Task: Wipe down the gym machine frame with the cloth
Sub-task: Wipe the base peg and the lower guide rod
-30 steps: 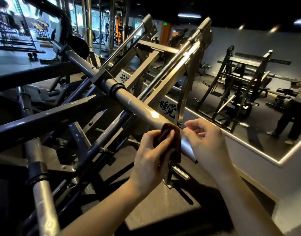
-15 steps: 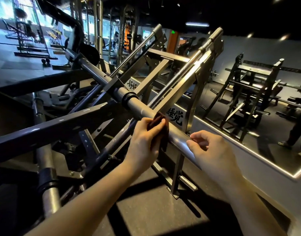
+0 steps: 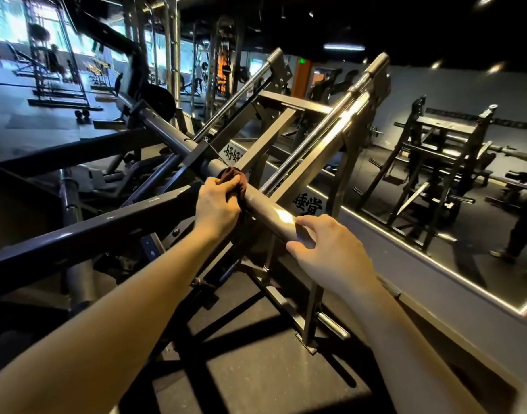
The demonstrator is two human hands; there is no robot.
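So, dim gym: dark rubber floor (image 3: pixel 256 369) with hard shadows across it, bright windows (image 3: pixel 2 13) far off on the left, more racks (image 3: pixel 441 168) over on the right. The frame (image 3: pixel 325 144) is all slanted steel beams, and a shiny round bar (image 3: pixel 271 215) cuts diagonally in front of them with a glare spot on it. The cloth (image 3: pixel 237 180), dark reddish-brown, is bunched round the bar partway up. Left hand (image 3: pixel 217 209) is clamped over the cloth, knuckles up, arm stretched out. Right hand (image 3: pixel 331 249) sits lower at the bar's near end, fingers curled over the top, thumb underneath, holding bare metal.
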